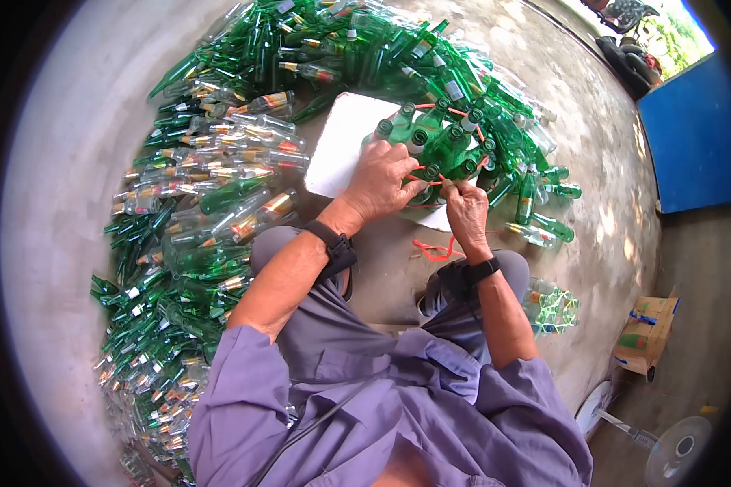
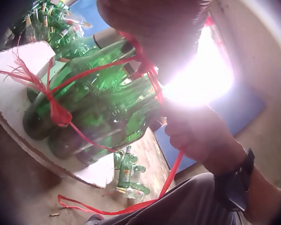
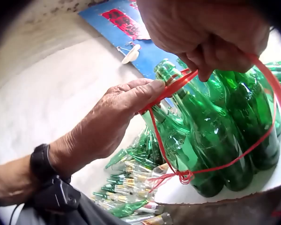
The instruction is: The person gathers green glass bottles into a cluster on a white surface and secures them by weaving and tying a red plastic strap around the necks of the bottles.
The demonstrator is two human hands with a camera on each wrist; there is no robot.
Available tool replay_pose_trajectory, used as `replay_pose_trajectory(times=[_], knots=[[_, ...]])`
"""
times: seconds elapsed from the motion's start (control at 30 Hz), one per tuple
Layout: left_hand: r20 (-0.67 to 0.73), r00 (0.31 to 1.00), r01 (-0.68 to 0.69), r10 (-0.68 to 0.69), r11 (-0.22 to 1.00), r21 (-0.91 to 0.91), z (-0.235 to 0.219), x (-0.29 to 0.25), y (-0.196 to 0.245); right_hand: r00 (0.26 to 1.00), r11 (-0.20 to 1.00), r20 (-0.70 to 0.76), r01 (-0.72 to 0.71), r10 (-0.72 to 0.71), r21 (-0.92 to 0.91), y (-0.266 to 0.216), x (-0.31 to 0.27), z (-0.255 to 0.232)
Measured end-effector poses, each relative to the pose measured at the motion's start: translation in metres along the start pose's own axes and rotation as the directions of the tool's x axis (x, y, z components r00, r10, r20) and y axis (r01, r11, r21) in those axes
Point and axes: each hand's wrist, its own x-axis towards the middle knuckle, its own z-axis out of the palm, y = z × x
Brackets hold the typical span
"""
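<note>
A bundle of green glass bottles [image 1: 445,148] stands upright on a white board [image 1: 337,134]. Red plastic strap [image 3: 175,87] runs round the bottle necks, and another loop circles the bodies with a frayed knot [image 3: 185,176]. My left hand [image 1: 379,180] pinches the upper strap between thumb and fingers, close to the bottle necks. On the near right side of the bundle, my right hand [image 1: 467,213] grips the strap with curled fingers. From the right hand a loose strap end [image 2: 171,180] hangs down towards the floor.
Heaps of green and clear bottles [image 1: 211,162] cover the floor to the left and behind the board. Several bottles [image 1: 540,231] lie at the right. A tied bottle bundle [image 1: 554,308], a cardboard box [image 1: 646,333], a fan [image 1: 678,449] and a blue panel [image 1: 694,134] are further right.
</note>
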Motion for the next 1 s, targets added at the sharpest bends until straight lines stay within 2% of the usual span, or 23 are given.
replay_pose_trajectory(times=[0.03,0.07,0.1,0.27,0.33,0.43,0.5,0.57,0.63,0.7,0.73,0.77,0.87,1.0], knots=[[0.012,1.0,0.025,-0.025,0.999,0.024,0.001,0.0,0.002,1.0,0.992,0.004,-0.002,0.002,0.124,0.002,-0.001,-0.002],[0.019,0.998,0.051,-0.052,0.997,0.05,0.002,0.002,0.002,1.0,0.999,0.023,0.011,-0.012,0.044,0.003,-0.003,-0.005],[0.016,0.999,0.05,-0.051,0.998,0.049,0.003,0.004,0.002,1.0,0.999,0.022,0.014,-0.015,0.042,0.006,0.0,-0.005],[0.005,0.999,0.032,-0.033,0.995,0.093,0.01,0.004,0.002,0.997,0.981,0.075,-0.004,-0.01,0.192,0.043,0.006,0.013],[0.012,1.0,0.024,-0.025,0.994,0.11,0.009,0.006,0.004,0.994,0.954,0.11,-0.038,0.005,0.297,0.043,0.008,0.014],[0.003,1.0,0.024,-0.025,0.992,0.12,0.009,0.006,0.005,0.998,0.963,0.046,0.03,-0.044,0.267,0.039,0.008,0.018],[0.001,1.0,0.022,-0.022,0.992,0.121,0.012,0.006,0.005,0.999,0.968,0.034,0.025,-0.035,0.252,0.038,0.003,0.016],[-0.099,0.995,-0.006,0.013,0.997,0.073,0.016,0.007,0.002,0.999,0.962,0.04,0.019,-0.031,0.272,0.035,0.004,0.017],[-0.065,0.998,0.01,-0.004,0.996,0.094,0.015,0.008,0.003,0.999,0.954,0.048,0.0,-0.015,0.299,0.033,0.007,0.018],[-0.027,0.999,0.03,-0.027,0.993,0.11,0.018,0.005,0.005,0.993,0.889,0.099,-0.101,0.063,0.447,0.035,0.008,0.018],[-0.035,0.999,0.024,-0.02,0.991,0.131,0.018,0.005,0.007,0.996,0.943,0.086,-0.066,0.04,0.326,0.036,0.009,0.016],[-0.052,0.999,0.012,-0.004,0.987,0.158,0.015,0.011,0.007,0.997,0.932,0.068,-0.052,0.029,0.358,0.042,0.011,0.022],[-0.074,0.997,0.023,-0.012,0.989,0.148,0.017,0.013,0.01,0.984,0.903,0.098,-0.177,0.151,0.392,0.057,0.018,0.037],[-0.061,0.998,0.035,-0.027,0.989,0.143,0.015,0.012,0.014,0.975,0.913,0.1,-0.22,0.197,0.344,0.043,0.014,0.031]])
